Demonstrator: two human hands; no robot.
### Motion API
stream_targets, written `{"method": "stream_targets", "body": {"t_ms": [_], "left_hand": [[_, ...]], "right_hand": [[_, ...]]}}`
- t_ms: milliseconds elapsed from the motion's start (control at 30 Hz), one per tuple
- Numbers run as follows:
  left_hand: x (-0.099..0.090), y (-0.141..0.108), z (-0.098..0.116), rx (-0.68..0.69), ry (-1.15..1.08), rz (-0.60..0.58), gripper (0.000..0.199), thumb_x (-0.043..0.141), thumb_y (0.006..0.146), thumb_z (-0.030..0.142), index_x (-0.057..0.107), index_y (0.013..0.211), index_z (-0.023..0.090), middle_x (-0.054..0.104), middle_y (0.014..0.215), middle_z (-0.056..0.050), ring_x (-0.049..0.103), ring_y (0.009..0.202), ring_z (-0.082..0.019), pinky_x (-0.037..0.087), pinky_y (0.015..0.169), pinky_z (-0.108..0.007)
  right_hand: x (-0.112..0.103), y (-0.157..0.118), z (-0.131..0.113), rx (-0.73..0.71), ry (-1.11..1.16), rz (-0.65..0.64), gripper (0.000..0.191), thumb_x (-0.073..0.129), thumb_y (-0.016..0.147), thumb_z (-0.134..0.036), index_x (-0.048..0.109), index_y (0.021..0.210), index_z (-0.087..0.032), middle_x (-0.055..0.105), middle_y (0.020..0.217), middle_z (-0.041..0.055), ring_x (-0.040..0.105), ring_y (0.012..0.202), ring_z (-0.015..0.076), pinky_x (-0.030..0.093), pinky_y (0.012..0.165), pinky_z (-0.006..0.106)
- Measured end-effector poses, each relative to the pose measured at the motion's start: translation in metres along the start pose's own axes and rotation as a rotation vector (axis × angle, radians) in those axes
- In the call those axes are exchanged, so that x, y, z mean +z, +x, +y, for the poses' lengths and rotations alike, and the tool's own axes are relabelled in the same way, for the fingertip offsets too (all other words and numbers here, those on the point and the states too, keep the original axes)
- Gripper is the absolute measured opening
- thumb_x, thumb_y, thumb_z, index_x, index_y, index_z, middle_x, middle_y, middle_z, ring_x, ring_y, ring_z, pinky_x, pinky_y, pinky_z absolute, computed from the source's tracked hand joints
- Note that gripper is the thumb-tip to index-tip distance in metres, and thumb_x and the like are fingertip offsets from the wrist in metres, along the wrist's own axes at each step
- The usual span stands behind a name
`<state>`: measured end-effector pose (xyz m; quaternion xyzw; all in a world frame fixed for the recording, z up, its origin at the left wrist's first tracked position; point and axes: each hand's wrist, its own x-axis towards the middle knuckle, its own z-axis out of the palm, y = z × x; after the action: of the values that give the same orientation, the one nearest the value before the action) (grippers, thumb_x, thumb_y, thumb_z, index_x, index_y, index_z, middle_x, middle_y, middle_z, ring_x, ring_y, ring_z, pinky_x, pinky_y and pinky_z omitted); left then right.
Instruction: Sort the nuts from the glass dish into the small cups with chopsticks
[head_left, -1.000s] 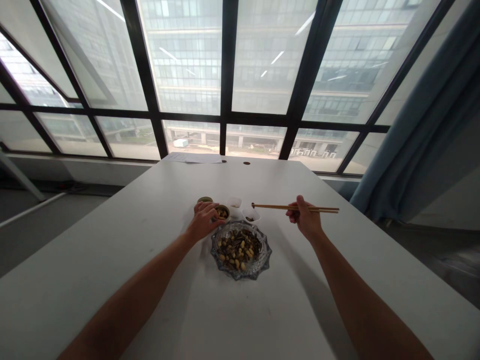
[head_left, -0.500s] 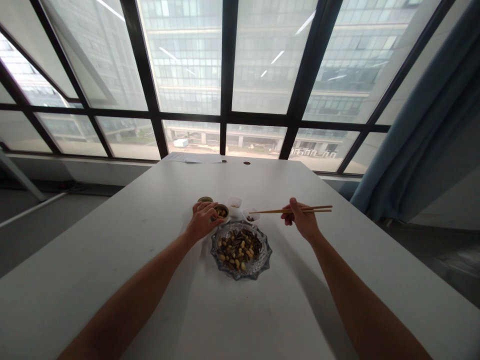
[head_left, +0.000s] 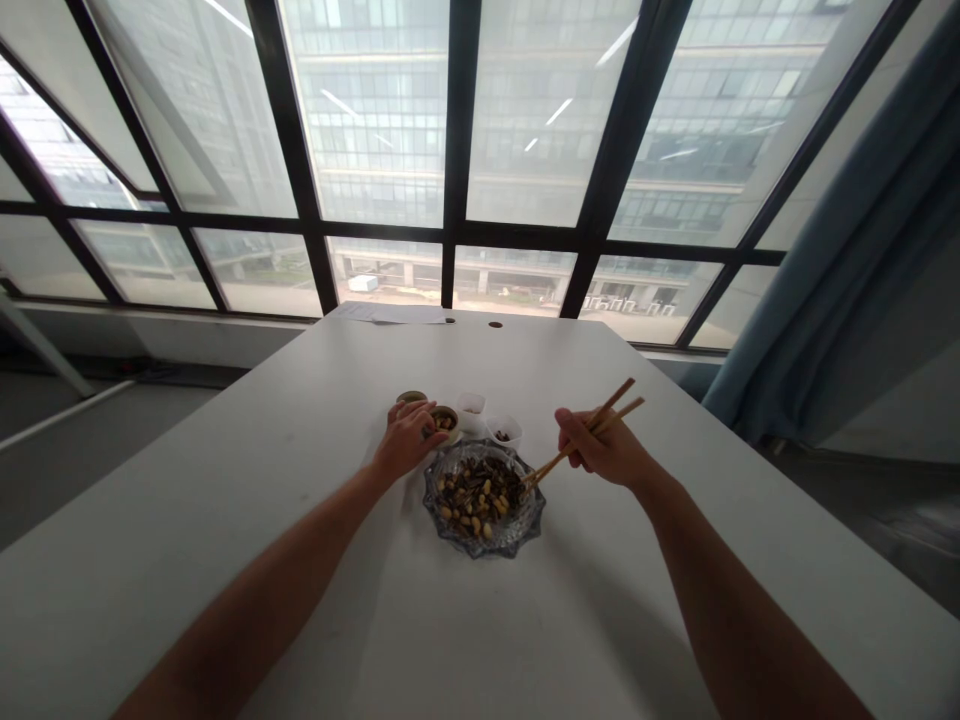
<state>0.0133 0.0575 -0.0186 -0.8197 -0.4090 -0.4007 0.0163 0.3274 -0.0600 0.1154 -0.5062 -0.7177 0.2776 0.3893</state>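
Observation:
My right hand [head_left: 604,446] is closed around a pair of wooden chopsticks [head_left: 564,452], whose tips reach over the right rim of a scalloped glass bowl [head_left: 534,522]. Dark seeds [head_left: 477,482] and pale nuts [head_left: 480,527] lie mixed in the bowl. Behind it, my left hand [head_left: 406,440] grips the side of a small round container [head_left: 444,420] with light brown pieces inside. A white cup [head_left: 504,432] holding some dark seeds stands just behind the bowl. Whether the chopstick tips pinch anything cannot be made out.
Another white cup [head_left: 471,408] and a round greenish container or lid [head_left: 411,397] are behind my left hand's container. Papers [head_left: 390,314] lie at the far edge of the white table [head_left: 300,540]. A blue curtain [head_left: 810,270] hangs at the right of the windows.
My right hand has tilted the chopsticks, and their tips have moved from the white cup down to the glass bowl's right side. My left hand keeps its hold.

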Motion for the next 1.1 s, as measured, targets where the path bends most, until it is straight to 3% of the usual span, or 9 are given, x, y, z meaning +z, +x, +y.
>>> {"method": "stream_targets", "body": {"t_ms": [167, 333, 533, 767, 1100], "left_hand": [[0.001, 0.000, -0.003, 0.003, -0.042, -0.009, 0.032, 0.063, 0.091, 0.054, 0.065, 0.083, 0.023, 0.069, 0.132, -0.011, 0.056, 0.132, -0.029, 0.037, 0.117, -0.054], [0.000, 0.000, -0.001, -0.002, -0.048, -0.013, 0.032, 0.063, 0.091, 0.053, 0.066, 0.085, 0.023, 0.069, 0.131, -0.011, 0.056, 0.133, -0.029, 0.037, 0.119, -0.055], [0.002, -0.002, -0.001, -0.010, -0.053, 0.006, 0.027, 0.065, 0.090, 0.049, 0.067, 0.087, 0.022, 0.069, 0.132, -0.011, 0.056, 0.132, -0.029, 0.038, 0.118, -0.054], [0.002, -0.002, 0.000, -0.035, -0.065, 0.006, 0.025, 0.066, 0.090, 0.047, 0.068, 0.088, 0.022, 0.069, 0.131, -0.011, 0.057, 0.132, -0.029, 0.038, 0.118, -0.054], [0.001, -0.002, 0.001, -0.031, -0.072, 0.008, 0.029, 0.064, 0.091, 0.050, 0.066, 0.086, 0.022, 0.070, 0.131, -0.011, 0.056, 0.131, -0.028, 0.038, 0.117, -0.053]], "right_hand": [[0.018, 0.001, 0.000, -0.082, -0.089, -0.117, 0.064, 0.047, 0.092, -0.073, 0.059, 0.061, -0.018, 0.061, 0.050, 0.0033, 0.053, 0.038, 0.0109, 0.039, 0.037, 0.021], [0.036, 0.005, 0.007, -0.102, 0.089, -0.108, 0.064, 0.052, 0.087, -0.076, 0.063, 0.066, -0.017, 0.064, 0.054, 0.0042, 0.058, 0.043, 0.0126, 0.045, 0.041, 0.022], [0.027, 0.004, 0.009, -0.051, 0.142, 0.115, 0.063, 0.057, 0.085, -0.076, 0.067, 0.065, -0.017, 0.063, 0.050, 0.0046, 0.055, 0.038, 0.0121, 0.043, 0.036, 0.022], [0.024, 0.004, 0.010, -0.080, 0.009, 0.060, 0.055, 0.063, 0.085, -0.068, 0.068, 0.062, -0.018, 0.067, 0.051, 0.0056, 0.060, 0.041, 0.0138, 0.045, 0.037, 0.021], [0.031, 0.005, 0.021, -0.058, 0.060, 0.013, 0.056, 0.059, 0.088, -0.068, 0.065, 0.065, -0.017, 0.067, 0.054, 0.0051, 0.060, 0.041, 0.0127, 0.043, 0.037, 0.020]]}}
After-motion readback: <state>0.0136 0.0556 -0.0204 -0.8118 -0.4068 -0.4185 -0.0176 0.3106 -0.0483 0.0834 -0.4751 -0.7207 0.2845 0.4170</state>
